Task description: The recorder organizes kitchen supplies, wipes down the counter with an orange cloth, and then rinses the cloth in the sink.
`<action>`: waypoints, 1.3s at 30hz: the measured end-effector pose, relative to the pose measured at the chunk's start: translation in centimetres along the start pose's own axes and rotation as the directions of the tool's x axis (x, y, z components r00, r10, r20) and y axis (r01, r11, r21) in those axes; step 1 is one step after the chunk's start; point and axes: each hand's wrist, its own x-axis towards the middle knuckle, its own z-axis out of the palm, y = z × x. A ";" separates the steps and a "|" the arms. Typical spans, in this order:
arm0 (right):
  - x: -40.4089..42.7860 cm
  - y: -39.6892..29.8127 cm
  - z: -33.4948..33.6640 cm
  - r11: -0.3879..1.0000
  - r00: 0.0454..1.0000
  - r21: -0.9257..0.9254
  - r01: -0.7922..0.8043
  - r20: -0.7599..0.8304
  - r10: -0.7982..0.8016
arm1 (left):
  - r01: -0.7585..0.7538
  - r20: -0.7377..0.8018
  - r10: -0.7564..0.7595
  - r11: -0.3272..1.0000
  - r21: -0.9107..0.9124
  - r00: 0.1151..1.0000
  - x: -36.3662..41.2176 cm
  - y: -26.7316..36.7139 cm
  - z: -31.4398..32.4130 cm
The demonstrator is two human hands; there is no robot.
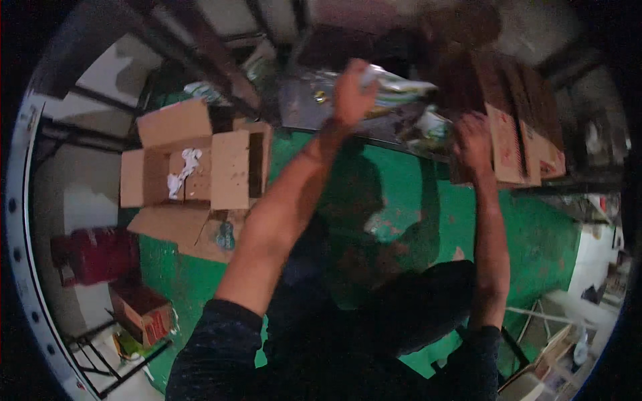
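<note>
My left hand (pixel 355 95) grips one end of a shiny white, green and yellow plastic packet (pixel 404 90) above a dark low surface (pixel 301 103). Motion blurs both the hand and the packet. To the right, my right hand (pixel 473 140) has its fingers curled beside a second white and green packet (pixel 434 123). A cardboard box (pixel 509 143) with printed panels stands directly against that hand's right side. Whether the right fingers hold the packet, the box's edge or nothing is hidden. A small yellow shiny item (pixel 320 96) lies left of my left hand.
An open cardboard box (pixel 229 170) with crumpled white paper (pixel 184 170) inside sits on the green floor (pixel 401 170) at left. Dark metal posts (pixel 215 55) rise behind it. A smaller carton (pixel 143 313) lies lower left, near a dark red object (pixel 100 254).
</note>
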 end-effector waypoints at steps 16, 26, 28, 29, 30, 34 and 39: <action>-0.9 -0.5 -1.0 0.999 0.999 0.023 -0.037 -0.020 0.038 | -0.100 -0.205 0.138 0.978 0.183 0.969 0.7 1.5 -1.1; 1.5 -2.3 -2.4 0.977 0.986 0.168 -0.131 -0.083 0.146 | -0.056 -0.424 0.152 0.972 0.230 0.893 4.3 -1.0 -6.0; 2.0 -3.1 -2.4 0.951 0.982 0.254 -0.176 -0.027 0.189 | 0.013 -0.463 0.132 0.955 0.296 0.876 4.8 -2.4 -8.1; 2.4 -3.4 -2.5 0.951 0.980 0.251 -0.182 -0.027 0.195 | 0.010 -0.460 0.132 0.956 0.292 0.878 5.2 -3.0 -8.7; 2.7 -3.7 -2.7 0.928 0.968 0.295 -0.228 -0.032 0.248 | -0.034 -0.476 0.194 0.946 0.323 0.858 5.6 -3.6 -9.1; 3.9 -4.3 -2.8 0.885 0.931 0.314 -0.344 -0.013 0.366 | 0.003 -0.472 0.205 0.915 0.403 0.857 5.5 -5.8 -10.0; 5.3 -4.0 -2.0 0.878 0.915 0.313 -0.362 -0.058 0.398 | 0.084 -0.465 0.143 0.897 0.434 0.874 5.5 -7.1 -10.7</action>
